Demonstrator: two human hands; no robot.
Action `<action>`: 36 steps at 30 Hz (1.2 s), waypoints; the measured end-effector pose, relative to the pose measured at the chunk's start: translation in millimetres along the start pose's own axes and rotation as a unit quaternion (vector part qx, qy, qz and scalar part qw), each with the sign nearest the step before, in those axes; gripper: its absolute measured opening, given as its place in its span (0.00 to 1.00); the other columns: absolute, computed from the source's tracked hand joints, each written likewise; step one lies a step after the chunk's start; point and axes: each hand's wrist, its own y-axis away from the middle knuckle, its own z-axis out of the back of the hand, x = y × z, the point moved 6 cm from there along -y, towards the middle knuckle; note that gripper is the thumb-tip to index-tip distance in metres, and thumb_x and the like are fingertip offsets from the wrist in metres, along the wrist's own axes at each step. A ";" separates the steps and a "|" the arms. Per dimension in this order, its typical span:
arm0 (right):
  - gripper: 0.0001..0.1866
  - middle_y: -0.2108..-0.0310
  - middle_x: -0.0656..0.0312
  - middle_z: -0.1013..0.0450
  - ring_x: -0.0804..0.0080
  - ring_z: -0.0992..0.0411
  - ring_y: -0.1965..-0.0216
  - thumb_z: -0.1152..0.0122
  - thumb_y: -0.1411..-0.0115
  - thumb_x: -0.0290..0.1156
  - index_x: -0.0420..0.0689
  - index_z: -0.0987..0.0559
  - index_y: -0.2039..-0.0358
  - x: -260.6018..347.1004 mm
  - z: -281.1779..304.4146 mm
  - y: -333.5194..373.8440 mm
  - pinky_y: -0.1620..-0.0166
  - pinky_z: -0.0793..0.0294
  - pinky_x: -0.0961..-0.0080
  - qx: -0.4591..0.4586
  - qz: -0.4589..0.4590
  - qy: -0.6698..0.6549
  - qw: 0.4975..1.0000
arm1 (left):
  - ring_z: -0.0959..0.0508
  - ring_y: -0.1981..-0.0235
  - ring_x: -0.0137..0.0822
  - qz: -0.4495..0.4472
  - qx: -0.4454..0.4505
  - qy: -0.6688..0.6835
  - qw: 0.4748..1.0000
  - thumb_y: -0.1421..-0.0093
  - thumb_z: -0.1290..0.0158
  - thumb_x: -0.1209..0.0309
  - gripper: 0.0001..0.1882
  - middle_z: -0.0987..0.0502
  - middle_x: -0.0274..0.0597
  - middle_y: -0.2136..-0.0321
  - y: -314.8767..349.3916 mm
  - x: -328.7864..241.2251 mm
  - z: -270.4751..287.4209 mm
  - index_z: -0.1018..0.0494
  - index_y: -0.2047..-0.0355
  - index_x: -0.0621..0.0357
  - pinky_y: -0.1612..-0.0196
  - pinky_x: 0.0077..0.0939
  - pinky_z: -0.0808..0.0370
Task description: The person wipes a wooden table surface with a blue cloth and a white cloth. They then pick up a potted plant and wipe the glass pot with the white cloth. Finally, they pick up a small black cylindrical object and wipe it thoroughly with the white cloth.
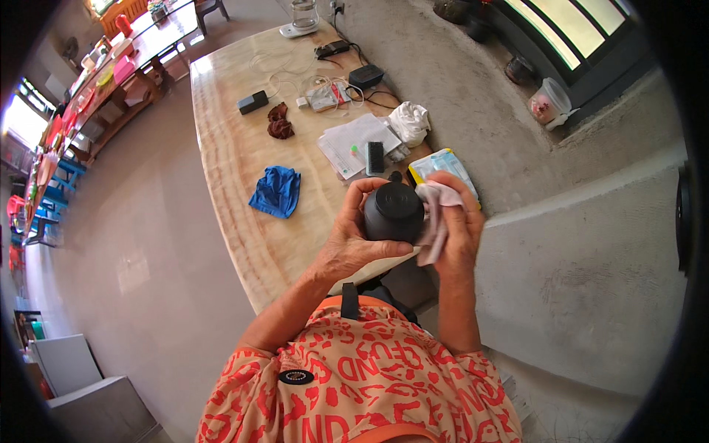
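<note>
My left hand (353, 232) is wrapped round a matte black, rounded bottle (394, 221), held above the near edge of the table. One round flat end of the bottle faces up toward me, and a small dark knob shows at its far side. My right hand (459, 229) grips a pale pink cloth (434, 214) that lies against the bottle's right side. Some of the right fingers are hidden behind the cloth. Just beyond the bottle, a brush with dark bristles (375, 157) rests by white papers (347, 144).
The marbled table (236, 155) bears a blue cloth (276, 192), a brown cloth (279, 122), a white cloth (409, 122), a yellow-and-blue packet (443, 164), a black box (252, 102) and an adapter (365, 76) with cables. A concrete wall (576, 288) stands at the right.
</note>
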 end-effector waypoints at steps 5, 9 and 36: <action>0.19 0.48 0.57 0.38 0.71 0.39 0.48 0.56 0.37 0.29 0.37 0.34 0.46 -18.7 -9.5 3.7 0.46 0.39 0.77 0.032 -0.012 0.031 0.999 | 0.29 0.52 0.32 0.020 -0.026 0.112 0.993 0.57 0.35 0.81 0.40 0.32 0.39 0.52 1.8 8.3 2.4 0.44 0.45 0.56 0.50 0.28 0.27; 0.21 0.47 0.52 0.41 0.63 0.40 0.47 0.55 0.38 0.26 0.36 0.36 0.44 4.1 -22.0 14.8 0.45 0.40 0.72 0.049 0.127 0.263 0.955 | 0.28 0.52 0.33 0.042 -0.031 0.153 0.987 0.54 0.38 0.82 0.40 0.31 0.40 0.53 5.0 13.1 4.0 0.46 0.43 0.56 0.51 0.29 0.26; 0.11 0.67 0.61 0.30 0.76 0.33 0.67 0.55 0.38 0.30 0.39 0.26 0.62 -20.1 -17.8 -13.5 0.64 0.33 0.81 0.033 -0.015 0.148 0.988 | 0.32 0.51 0.28 0.000 -0.027 0.024 0.999 0.62 0.33 0.79 0.40 0.32 0.32 0.55 9.3 13.8 6.1 0.42 0.50 0.48 0.49 0.25 0.31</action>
